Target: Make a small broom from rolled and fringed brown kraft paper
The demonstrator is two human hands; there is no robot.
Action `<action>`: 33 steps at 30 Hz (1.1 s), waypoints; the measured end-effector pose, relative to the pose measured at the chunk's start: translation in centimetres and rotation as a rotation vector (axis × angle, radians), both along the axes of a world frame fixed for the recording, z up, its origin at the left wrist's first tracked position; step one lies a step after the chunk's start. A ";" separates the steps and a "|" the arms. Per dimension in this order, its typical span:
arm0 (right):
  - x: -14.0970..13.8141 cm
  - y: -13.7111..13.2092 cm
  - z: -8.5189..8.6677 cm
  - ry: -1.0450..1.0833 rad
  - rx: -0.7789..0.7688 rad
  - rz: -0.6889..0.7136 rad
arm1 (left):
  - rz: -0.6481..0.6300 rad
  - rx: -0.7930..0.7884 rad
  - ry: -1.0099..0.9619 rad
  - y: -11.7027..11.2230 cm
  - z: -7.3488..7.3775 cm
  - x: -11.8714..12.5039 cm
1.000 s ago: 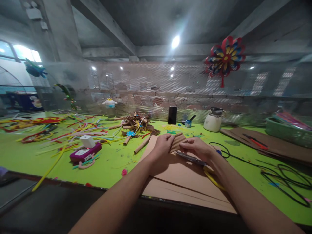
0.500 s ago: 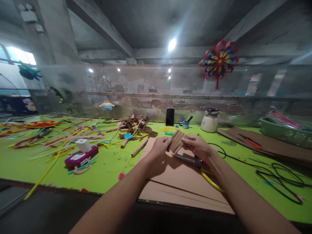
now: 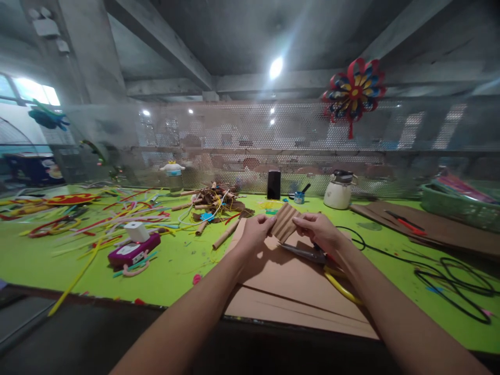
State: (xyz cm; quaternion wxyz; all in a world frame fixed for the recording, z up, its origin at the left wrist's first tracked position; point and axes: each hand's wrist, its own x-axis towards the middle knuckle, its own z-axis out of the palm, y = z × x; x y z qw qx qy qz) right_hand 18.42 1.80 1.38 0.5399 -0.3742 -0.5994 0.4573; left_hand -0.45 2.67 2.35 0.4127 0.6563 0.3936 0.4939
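Observation:
A small ribbed piece of brown corrugated cardboard (image 3: 286, 224) is held up between my two hands. My left hand (image 3: 255, 233) pinches its left edge, and my right hand (image 3: 317, 229) grips the right edge between thumb and fingers. Beneath the right hand lie scissors (image 3: 307, 254) with grey blades and yellow handles, partly hidden by my forearm. They rest on flat brown cardboard sheets (image 3: 269, 307) stacked at the table's front edge.
Left of the hands, rolled cardboard tubes (image 3: 226, 234) lie heaped. A purple power strip (image 3: 135, 250) with a white plug stands near coloured pipe cleaners. On the right are a black cable (image 3: 441, 281), a red-handled knife (image 3: 408, 224), a green basket (image 3: 461, 205) and a white jug (image 3: 338, 191).
The cardboard piece has been tipped so its ribbed face shows more fully toward me. Both hands still hold its edges, and the view has shifted slightly.

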 end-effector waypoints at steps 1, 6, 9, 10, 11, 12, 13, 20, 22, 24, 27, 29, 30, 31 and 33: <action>0.0 0.0 0.0 -0.017 0.000 -0.004 | 0.021 0.018 0.006 0.1 0.0 0.0; -0.1 0.0 0.0 -0.027 -0.004 0.010 | 0.118 0.119 0.031 0.3 -0.2 0.1; -0.2 0.1 -0.2 -0.021 -0.001 0.008 | 0.140 0.163 0.046 0.1 -0.2 0.2; -0.2 0.1 -0.3 -0.018 0.000 0.005 | 0.140 0.166 0.044 0.0 -0.2 0.2; -0.2 0.2 -0.3 -0.012 0.003 0.001 | 0.132 0.162 0.036 0.0 -0.2 0.2; -0.2 0.2 -0.3 -0.007 0.004 -0.003 | 0.116 0.150 0.023 -0.1 -0.2 0.3; -0.2 0.2 -0.3 0.000 0.002 -0.009 | 0.091 0.134 0.009 -0.2 -0.3 0.3; -0.4 -0.2 0.3 -0.014 0.001 -0.071 | 0.023 0.109 0.069 -1.2 0.1 0.6; -0.5 -0.3 0.3 -0.035 -0.001 -0.091 | 0.029 0.105 0.068 -1.3 0.3 0.6; -0.5 -0.4 0.4 -0.051 -0.004 -0.100 | 0.009 0.062 0.044 -1.2 0.2 0.6; -0.7 -0.5 0.3 -0.048 0.002 -0.106 | -0.048 -0.008 0.033 -1.0 -0.1 0.6; -0.7 -0.5 0.3 -0.036 0.007 -0.114 | -0.065 -0.031 0.020 -0.9 -0.4 0.7; -0.7 -0.4 0.3 -0.029 0.006 -0.119 | -0.065 -0.042 0.008 -0.8 -0.4 0.7; -0.7 -0.4 0.2 -0.021 0.007 -0.123 | -0.062 -0.052 0.000 -0.7 -0.5 0.7; -0.5 -0.2 0.0 0.015 0.005 -0.127 | -0.056 -0.064 0.004 -0.6 -0.4 0.6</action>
